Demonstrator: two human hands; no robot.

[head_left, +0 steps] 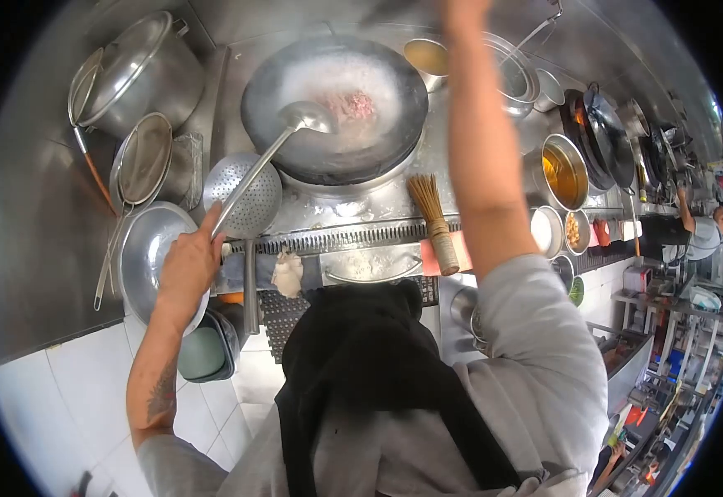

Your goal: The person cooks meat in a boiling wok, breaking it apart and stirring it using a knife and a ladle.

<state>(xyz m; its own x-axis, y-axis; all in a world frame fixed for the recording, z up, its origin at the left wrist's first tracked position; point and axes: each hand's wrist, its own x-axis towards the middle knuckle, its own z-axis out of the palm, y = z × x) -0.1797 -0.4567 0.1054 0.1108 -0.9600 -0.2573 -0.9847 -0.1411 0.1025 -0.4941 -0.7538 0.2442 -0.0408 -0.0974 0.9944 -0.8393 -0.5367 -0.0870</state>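
Observation:
My left hand [189, 267] is closed round the handle of a metal ladle [312, 117]. The ladle's bowl rests in or just above a large wok [270, 91], beside some reddish meat [350, 105] in pale, steaming liquid. Below the ladle's handle lies a perforated skimmer [243, 195]. My right arm stretches up past the wok's right side, and my right hand [466, 4] is smeared at the top edge, its fingers out of sight. A blurred dark shape shows to its left.
A bamboo brush [434, 224] lies on the stove's front edge, right of a crumpled cloth [287, 273]. Metal bowl [156, 248] and big pot [159, 79] stand left. Oil pot [564, 172] and cup [425, 60] are right. People work far right.

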